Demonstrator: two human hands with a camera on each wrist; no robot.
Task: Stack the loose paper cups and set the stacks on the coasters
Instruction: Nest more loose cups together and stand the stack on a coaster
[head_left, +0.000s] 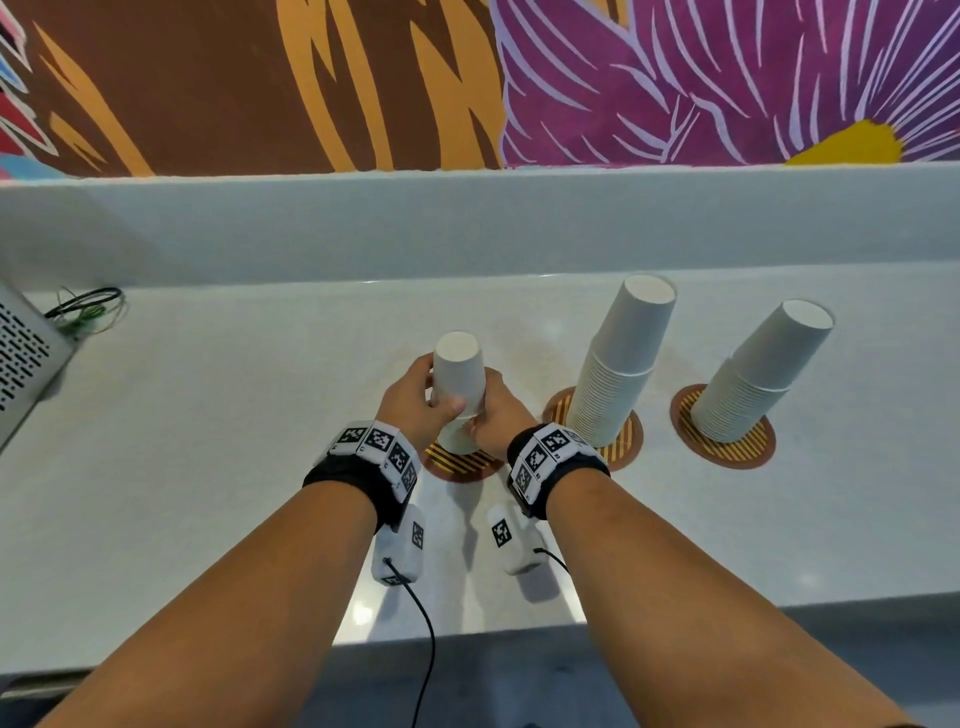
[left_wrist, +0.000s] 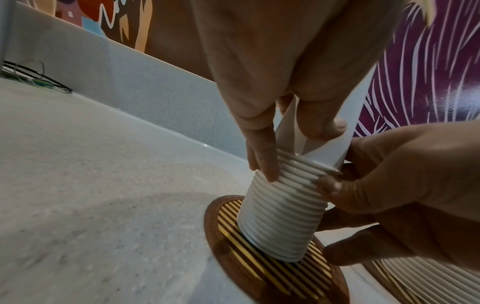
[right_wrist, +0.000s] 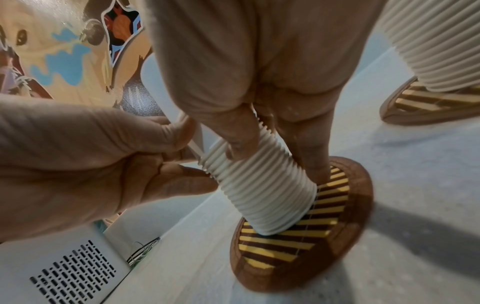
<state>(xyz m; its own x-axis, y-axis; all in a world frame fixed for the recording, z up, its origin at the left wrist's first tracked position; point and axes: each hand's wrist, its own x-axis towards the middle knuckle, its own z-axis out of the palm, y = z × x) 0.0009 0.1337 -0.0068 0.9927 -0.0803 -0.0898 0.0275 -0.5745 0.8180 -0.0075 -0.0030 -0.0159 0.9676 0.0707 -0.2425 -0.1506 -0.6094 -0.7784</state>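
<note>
A stack of upturned white paper cups (head_left: 459, 375) stands at mid-counter, and both hands hold it. My left hand (head_left: 440, 402) grips its upper part from the left, and my right hand (head_left: 480, 423) grips the ribbed lower rims from the right. The stack's (left_wrist: 283, 216) bottom rim meets a round brown coaster with yellow stripes (left_wrist: 262, 269). The right wrist view shows the same stack (right_wrist: 262, 191) on that coaster (right_wrist: 330, 246), leaning slightly. Two taller stacks (head_left: 618, 364) (head_left: 753, 374) stand on their own coasters (head_left: 626, 441) (head_left: 727, 447) to the right.
A perforated metal box (head_left: 21, 358) and a tangle of wires (head_left: 88, 306) sit at the counter's left end. A raised ledge (head_left: 467, 218) runs along the back below a painted wall. The counter's front edge (head_left: 467, 636) lies just under my forearms.
</note>
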